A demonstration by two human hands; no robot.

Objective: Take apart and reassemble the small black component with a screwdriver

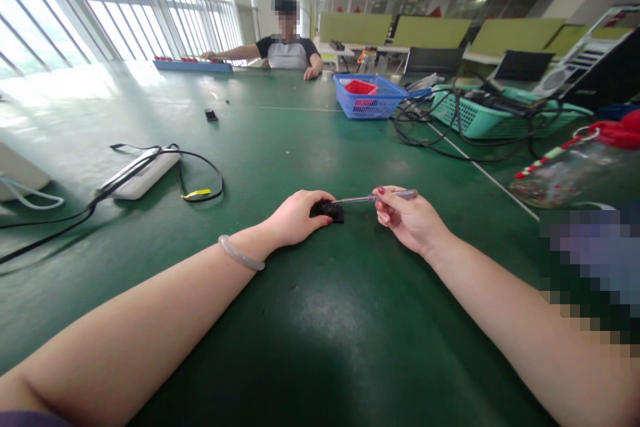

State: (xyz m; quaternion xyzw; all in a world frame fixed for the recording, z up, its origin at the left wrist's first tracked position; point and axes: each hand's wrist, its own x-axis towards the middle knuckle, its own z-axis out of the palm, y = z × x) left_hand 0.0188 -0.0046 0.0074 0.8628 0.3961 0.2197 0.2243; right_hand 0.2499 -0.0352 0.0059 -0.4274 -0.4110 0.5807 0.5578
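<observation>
My left hand (299,217) is closed around a small black part (331,211), pressing it against the green tabletop (320,293). The part is dark and partly covered by my fingers, so its kind does not show. In my right hand (407,217) is a screwdriver (357,199) with a thin metal shaft and a clear purplish handle, pinched between thumb and fingers. Its shaft points left, and the tip meets or nearly meets the top of the black part; I cannot tell which. A pale bangle (241,255) circles my left wrist.
To the left lies a white power strip or box (143,173) with black cables. Farther off are a small black piece (211,115), a blue basket (370,107), and a green basket (463,117) with tangled cables. A red-lidded bottle (575,170) lies right. Another person (289,50) sits opposite.
</observation>
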